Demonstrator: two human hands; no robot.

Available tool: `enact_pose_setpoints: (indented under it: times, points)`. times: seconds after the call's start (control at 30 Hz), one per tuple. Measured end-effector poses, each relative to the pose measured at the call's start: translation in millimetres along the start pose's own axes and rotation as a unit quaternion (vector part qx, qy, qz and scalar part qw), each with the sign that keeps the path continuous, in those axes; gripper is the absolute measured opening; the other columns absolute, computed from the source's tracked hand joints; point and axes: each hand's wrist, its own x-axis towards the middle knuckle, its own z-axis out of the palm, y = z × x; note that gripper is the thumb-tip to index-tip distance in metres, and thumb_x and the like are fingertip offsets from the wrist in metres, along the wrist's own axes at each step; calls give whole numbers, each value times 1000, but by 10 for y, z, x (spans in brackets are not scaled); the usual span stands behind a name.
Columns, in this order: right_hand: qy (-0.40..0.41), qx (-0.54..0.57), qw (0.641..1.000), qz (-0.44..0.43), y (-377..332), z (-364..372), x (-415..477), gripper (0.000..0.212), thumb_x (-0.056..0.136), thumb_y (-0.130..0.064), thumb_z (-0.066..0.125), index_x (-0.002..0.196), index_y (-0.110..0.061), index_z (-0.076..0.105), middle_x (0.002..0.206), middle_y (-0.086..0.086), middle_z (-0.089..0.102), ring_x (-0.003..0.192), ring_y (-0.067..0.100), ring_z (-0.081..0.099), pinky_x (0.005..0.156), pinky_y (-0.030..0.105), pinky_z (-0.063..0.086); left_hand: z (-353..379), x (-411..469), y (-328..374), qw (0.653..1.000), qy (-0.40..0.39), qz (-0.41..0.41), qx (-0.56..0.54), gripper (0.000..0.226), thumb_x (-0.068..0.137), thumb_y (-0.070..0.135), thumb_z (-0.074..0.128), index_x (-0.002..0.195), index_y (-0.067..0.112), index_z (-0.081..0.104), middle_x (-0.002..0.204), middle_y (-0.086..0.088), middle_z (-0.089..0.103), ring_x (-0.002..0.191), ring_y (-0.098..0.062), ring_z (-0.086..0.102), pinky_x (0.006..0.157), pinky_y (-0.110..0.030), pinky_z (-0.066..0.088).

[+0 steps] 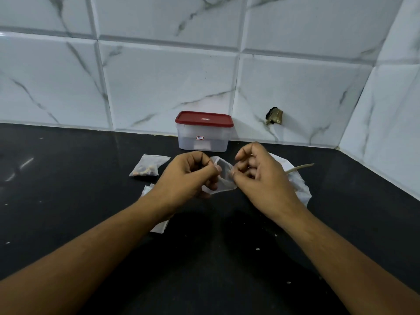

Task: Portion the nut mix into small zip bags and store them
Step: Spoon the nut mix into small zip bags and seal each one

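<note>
A small zip bag of nut mix (144, 167) is lying flat on the black countertop (68, 189); empty bags (159, 226) are peeking out under the left forearm; the left hand (193, 173) is pinching one edge of an empty clear zip bag (223, 177), fingers curled; behind it a red-lidded plastic container (204, 133) is standing against the tiled wall; the right hand (261, 176) is pinching the opposite edge; beside it crumpled white plastic (302, 192) is lying with a pale utensil handle (300, 168) sticking out.
</note>
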Motion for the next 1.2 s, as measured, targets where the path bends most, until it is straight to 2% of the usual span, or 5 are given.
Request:
enact_pose_setpoints:
  times: [0.4, 0.6, 0.77, 0.97, 1.2]
  points:
    - [-50, -118, 992, -12, -14, -3, -20, 19, 92, -15, 74, 98, -30, 64, 84, -9, 70, 74, 6, 68, 66, 27, 59, -39, -21, 112, 994, -56, 21, 88, 30, 83, 26, 73, 86, -3, 68, 64, -7, 63, 56, -16, 57, 55, -24, 50]
    - [-77, -41, 996, 30, 9, 40, -46, 10, 96, -20, 71, 93, -29, 67, 75, -1, 73, 61, 11, 70, 54, 25, 52, -4, -51, 103, 990, -107, 27, 83, 29, 92, 27, 75, 92, -1, 70, 71, -13, 65, 61, -21, 54, 54, -23, 45]
    - [-74, 51, 993, 72, -19, 40, -51, 9, 95, -9, 68, 88, -14, 67, 65, 7, 69, 55, 18, 65, 49, 30, 49, -12, -43, 87, 984, -45, 123, 122, 26, 88, 32, 78, 108, 16, 73, 101, 2, 75, 94, -13, 71, 84, -35, 59]
    - [-60, 142, 977, 145, -33, 23, -31, 24, 78, 15, 62, 91, -4, 70, 58, 5, 64, 49, 16, 56, 42, 25, 40, -134, 10, 1, 889, -103, 152, 418, 109, 69, 59, 85, 158, 39, 25, 156, 19, 35, 143, 0, 30, 118, -32, 37]
    - [-86, 159, 968, 172, -64, 69, -49, 5, 92, -9, 74, 91, -9, 69, 62, 5, 68, 49, 15, 56, 42, 26, 37, -119, 8, -19, 861, -74, 227, 450, 83, 78, 51, 81, 148, 35, 40, 149, 17, 43, 137, 0, 35, 112, -24, 37]
